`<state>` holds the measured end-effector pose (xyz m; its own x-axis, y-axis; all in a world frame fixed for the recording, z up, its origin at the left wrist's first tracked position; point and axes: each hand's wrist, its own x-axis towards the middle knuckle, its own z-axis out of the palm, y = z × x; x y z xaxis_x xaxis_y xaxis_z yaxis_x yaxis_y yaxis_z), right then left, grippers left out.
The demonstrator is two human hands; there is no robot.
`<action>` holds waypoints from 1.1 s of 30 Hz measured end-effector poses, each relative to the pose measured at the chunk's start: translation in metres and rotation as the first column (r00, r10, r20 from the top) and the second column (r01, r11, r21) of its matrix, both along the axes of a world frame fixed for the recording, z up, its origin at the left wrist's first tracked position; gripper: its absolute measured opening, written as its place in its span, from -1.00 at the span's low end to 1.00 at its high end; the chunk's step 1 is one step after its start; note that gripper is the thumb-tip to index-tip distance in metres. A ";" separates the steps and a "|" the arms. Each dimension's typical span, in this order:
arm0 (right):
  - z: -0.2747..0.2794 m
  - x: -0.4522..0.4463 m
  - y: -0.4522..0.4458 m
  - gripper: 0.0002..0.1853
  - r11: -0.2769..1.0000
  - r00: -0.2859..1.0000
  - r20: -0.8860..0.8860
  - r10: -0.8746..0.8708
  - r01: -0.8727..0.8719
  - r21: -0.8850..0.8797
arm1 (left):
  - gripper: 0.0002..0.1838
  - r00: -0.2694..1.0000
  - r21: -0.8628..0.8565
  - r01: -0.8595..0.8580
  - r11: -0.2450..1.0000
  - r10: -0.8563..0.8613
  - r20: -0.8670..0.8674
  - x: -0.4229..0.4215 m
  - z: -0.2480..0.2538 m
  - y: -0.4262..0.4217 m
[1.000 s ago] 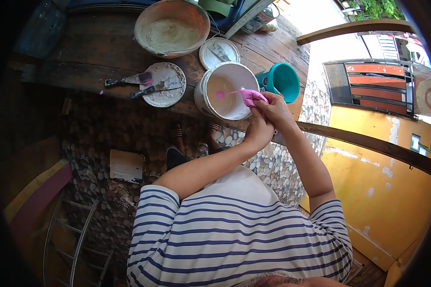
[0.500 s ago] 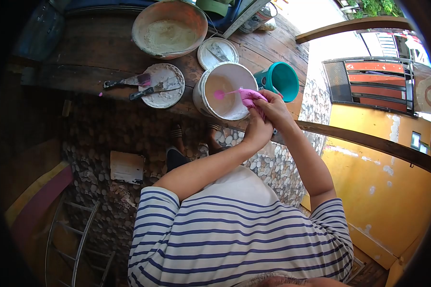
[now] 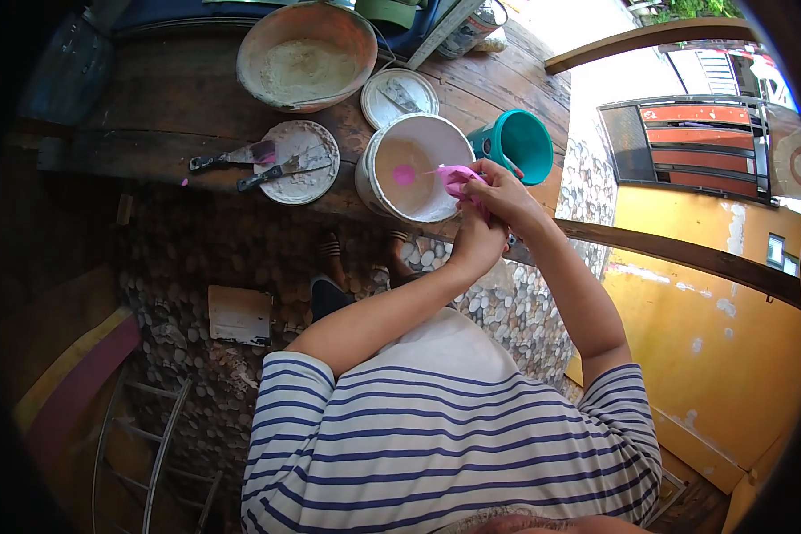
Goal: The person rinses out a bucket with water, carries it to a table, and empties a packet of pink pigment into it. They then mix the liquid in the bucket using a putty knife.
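Note:
Both my hands are closed on a small, crumpled pink plastic bag (image 3: 459, 178) above the right rim of a white bucket (image 3: 371, 185). My left hand (image 3: 479, 244) grips its lower end, and my right hand (image 3: 505, 198) pinches it from above. A thin pink stream runs leftward from the bag's mouth. In the bucket, a round pink patch (image 3: 404, 174) lies on beige contents. Just right of the bucket, a teal bucket (image 3: 527, 147) stands behind my right hand.
Two putty knives (image 3: 267, 173) rest on a plaster-smeared round lid (image 3: 307, 189) on the wooden table (image 3: 151, 125). Behind are a large basin (image 3: 307, 67) of pale powder and another white lid (image 3: 399, 96). A metal ladder (image 3: 142, 454) is at lower left; a wooden rail (image 3: 685, 258) runs right.
The pink stream has become thinner, and the bag looks flatter and more crumpled. My hands stay nearly in place; the whole view has shifted slightly.

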<state>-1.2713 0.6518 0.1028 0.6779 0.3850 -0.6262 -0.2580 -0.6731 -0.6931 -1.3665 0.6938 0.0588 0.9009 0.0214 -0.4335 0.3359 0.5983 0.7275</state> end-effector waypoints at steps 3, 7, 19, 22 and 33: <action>-0.011 0.006 -0.004 -0.60 0.997 0.999 0.025 0.044 -0.045 0.058 | -0.79 0.997 0.030 -0.072 0.997 0.072 0.008 0.000 0.005 -0.001; -0.004 0.010 0.004 -0.60 0.995 0.991 0.084 0.101 -0.098 -0.035 | -0.76 0.996 0.017 -0.093 0.996 0.093 0.000 -0.003 0.013 0.001; -0.005 0.013 0.010 -0.74 0.991 0.982 0.136 0.130 -0.126 -0.043 | -0.63 0.989 0.027 -0.142 0.990 0.143 -0.032 -0.003 0.019 0.003; -0.010 0.013 0.008 -0.76 0.990 0.971 0.192 0.143 -0.138 -0.037 | -0.63 0.989 0.031 -0.137 0.990 0.138 -0.047 -0.003 0.017 0.002; 0.003 0.010 0.015 -0.84 0.988 0.974 0.182 0.135 -0.117 -0.104 | -0.65 0.986 -0.068 -0.143 0.987 0.136 -0.097 0.000 0.015 -0.001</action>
<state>-1.2618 0.6670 0.1057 0.7365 0.4212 -0.5293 -0.0385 -0.7551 -0.6544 -1.3664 0.6932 0.0740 0.8478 0.1084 -0.5190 0.3086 0.6950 0.6494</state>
